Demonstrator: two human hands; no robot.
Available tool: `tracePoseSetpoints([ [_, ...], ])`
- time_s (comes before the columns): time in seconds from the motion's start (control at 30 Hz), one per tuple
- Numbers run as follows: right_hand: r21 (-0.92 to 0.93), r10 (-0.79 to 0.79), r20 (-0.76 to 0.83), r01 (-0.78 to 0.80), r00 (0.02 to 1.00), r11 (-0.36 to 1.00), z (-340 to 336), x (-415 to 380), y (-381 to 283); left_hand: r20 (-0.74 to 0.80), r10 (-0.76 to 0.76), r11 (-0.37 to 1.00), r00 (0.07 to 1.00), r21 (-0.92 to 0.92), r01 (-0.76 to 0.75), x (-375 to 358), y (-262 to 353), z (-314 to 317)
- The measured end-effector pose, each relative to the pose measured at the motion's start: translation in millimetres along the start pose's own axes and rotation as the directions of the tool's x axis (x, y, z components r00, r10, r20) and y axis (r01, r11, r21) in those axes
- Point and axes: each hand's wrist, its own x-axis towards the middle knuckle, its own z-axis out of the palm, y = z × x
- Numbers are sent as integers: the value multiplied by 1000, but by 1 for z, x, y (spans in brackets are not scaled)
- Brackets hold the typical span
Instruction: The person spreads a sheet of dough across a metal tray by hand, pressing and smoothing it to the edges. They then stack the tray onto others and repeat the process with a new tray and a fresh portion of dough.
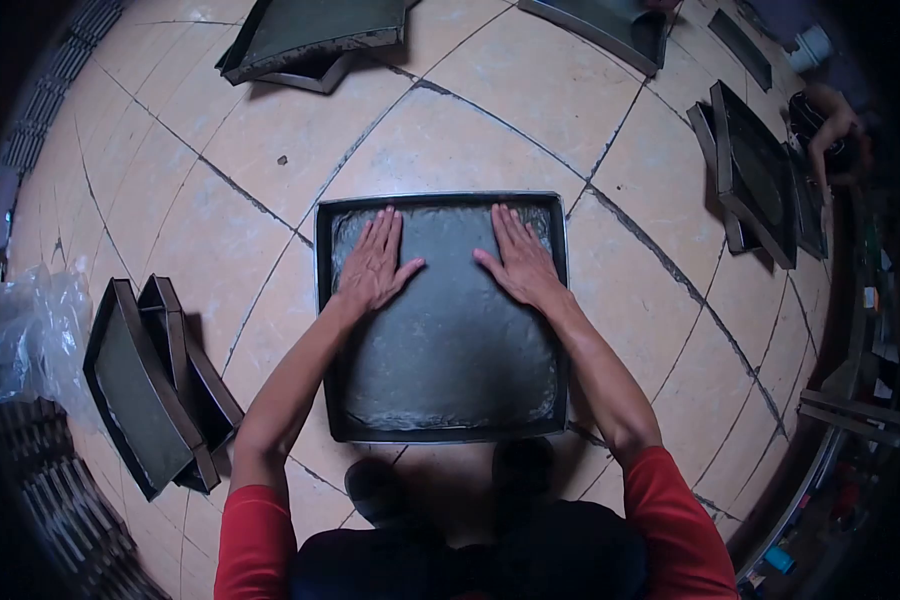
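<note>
A rectangular metal tray [567, 350] lies on the tiled floor between my feet and the middle of the view. Spread inside it is a dark grey, dough-like slab [440, 340] with a smooth, slightly uneven top that stops just short of the walls in places. My left hand [373, 262] rests flat on the slab's far left part, fingers pointing at the far wall, thumb out. On the far right part, my right hand [517, 258] lies palm down in the same way. Neither hand holds anything.
Stacked trays [140, 390] stand at the left beside a clear plastic bag [35, 335]. More trays lie at the far left [315, 35], far right [600, 30] and right [760, 180]. Another person [830, 130] bends near the right-hand trays. Slatted racks [75, 510] line the left edge.
</note>
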Motion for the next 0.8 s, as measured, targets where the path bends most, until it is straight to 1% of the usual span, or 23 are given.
tracePoseSetpoints([
  [0.03, 88, 53, 15, -54, 998, 995, -13, 10, -4, -18, -2, 1000, 1000, 2, 2, 11, -2, -5],
  [0.13, -102, -2, -81, -7, 997, 995, -2, 2, 9, -68, -39, 997, 997, 69, 43, -4, -21, 1],
  [0.17, -64, 19, -87, -25, 996, 998, -1, 9, 15, -51, -55, 997, 997, 57, 58, 5, -27, 3],
  [0.23, 21, 69, -54, -68, 996, 997, -12, 6, 6, 22, -105, 994, 994, 18, 105, 2, -20, -6],
  [0.27, 103, 168, 33, -171, 985, 980, -26, 12, 0, -8, -131, 991, 991, -41, 131, 2, -14, -11],
  [0.37, -22, 61, -98, -63, 993, 998, -6, 10, 12, -99, -126, 990, 987, 52, 132, -4, -32, 13],
  [0.4, -88, 49, -124, -60, 991, 994, -2, 12, 16, -75, -102, 991, 992, 82, 108, -7, -33, 8],
  [0.47, -211, 28, -172, -64, 985, 975, 10, 9, 23, 2, -164, 986, 986, 36, 164, 1, -30, -1],
  [0.5, -104, 112, -122, -125, 986, 987, -1, 11, 16, 41, -197, 980, 980, 17, 197, 2, -28, -6],
  [0.53, 2, 191, -67, -191, 979, 982, -21, 17, 3, 38, -238, 968, 971, -76, 240, 5, -22, -10],
  [0.57, 105, 260, -2, -259, 966, 960, -31, 23, -5, 12, -264, 961, 965, -77, 264, 8, -24, -6],
  [0.6, 68, 226, -39, -223, 973, 972, -28, 22, -4, -6, -294, 953, 956, -81, 292, 7, -28, 4],
  [0.63, -12, 207, -53, -208, 977, 978, -14, 16, 2, -22, -326, 942, 945, -87, 323, 2, -28, 9],
  [0.67, -97, 182, -83, -189, 980, 977, 3, 15, 14, -4, -276, 961, 961, -21, 276, -3, -32, 9],
  [0.7, -183, 158, -114, -177, 981, 967, 3, 14, 15, -11, -288, 955, 958, -82, 286, 4, -33, 3],
  [0.73, -105, 162, -75, -170, 984, 980, 1, 15, 19, 2, -303, 943, 953, -144, 300, 3, -31, 0],
  [0.77, 0, 205, -56, -205, 977, 979, 2, 7, 21, 15, -318, 927, 948, -204, 314, 0, -28, -2],
  [0.8, 105, 243, -43, -237, 969, 966, -10, 3, 12, -25, -335, 921, 942, -221, 322, -1, -28, 3],
])
